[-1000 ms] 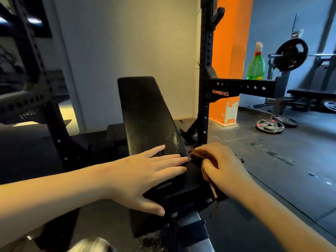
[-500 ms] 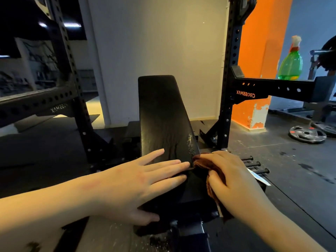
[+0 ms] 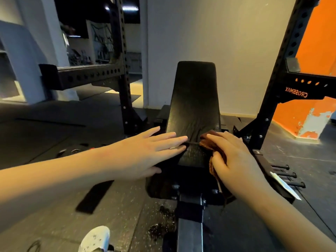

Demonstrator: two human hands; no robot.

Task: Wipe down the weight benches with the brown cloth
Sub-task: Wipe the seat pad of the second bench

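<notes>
A black padded weight bench (image 3: 195, 99) stands in front of me, its backrest tilted up and away. My left hand (image 3: 145, 153) lies flat with straight fingers on the left side of the bench, at the gap between seat and backrest. My right hand (image 3: 234, 157) presses the brown cloth (image 3: 207, 142) against the right side of the same gap, thumb and fingers curled round the bunched fabric. Part of the cloth hangs down under that hand, beside the seat.
Black rack uprights (image 3: 125, 88) stand left and right of the bench, the right one (image 3: 283, 84) marked CROSSMAX. An orange pillar (image 3: 316, 51) rises at far right. Storage pegs (image 3: 289, 177) jut out low on the right. My white shoe (image 3: 96, 239) is on the speckled floor.
The view has swung left, so the bench now sits centred and the green spray bottle has left the frame. My right hand with the cloth has shifted slightly inward along the gap.
</notes>
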